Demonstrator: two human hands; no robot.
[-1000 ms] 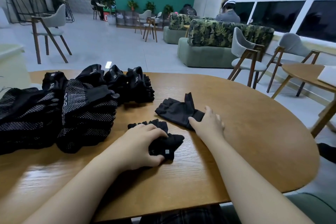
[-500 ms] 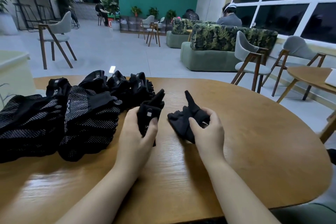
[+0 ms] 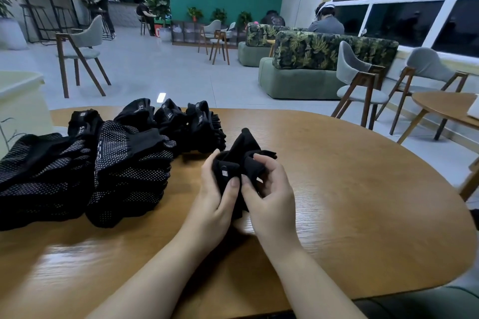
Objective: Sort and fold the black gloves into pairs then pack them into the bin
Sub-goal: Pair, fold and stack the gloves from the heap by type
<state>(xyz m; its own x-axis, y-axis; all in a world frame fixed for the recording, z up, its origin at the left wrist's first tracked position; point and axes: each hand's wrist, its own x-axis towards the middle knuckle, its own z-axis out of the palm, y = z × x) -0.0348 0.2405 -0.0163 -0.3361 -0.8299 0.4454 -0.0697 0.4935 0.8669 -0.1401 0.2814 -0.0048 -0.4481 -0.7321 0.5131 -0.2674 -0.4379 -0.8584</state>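
Pinching two black gloves point(image 3: 239, 163) together just above the desk point(image 3: 363, 189), the left hand point(image 3: 216, 204) and right hand point(image 3: 269, 198) each kept a curled grip; soft, light fabric seemed best held at the cuffs.

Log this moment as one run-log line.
left hand: grips gloves | right hand: grips same gloves | gloves: bunched together above table | glove pile: on table, left

The left hand point(image 3: 215, 204) and right hand point(image 3: 269, 199) have brought their two separate gloves point(image 3: 239, 160) together into one bunch.
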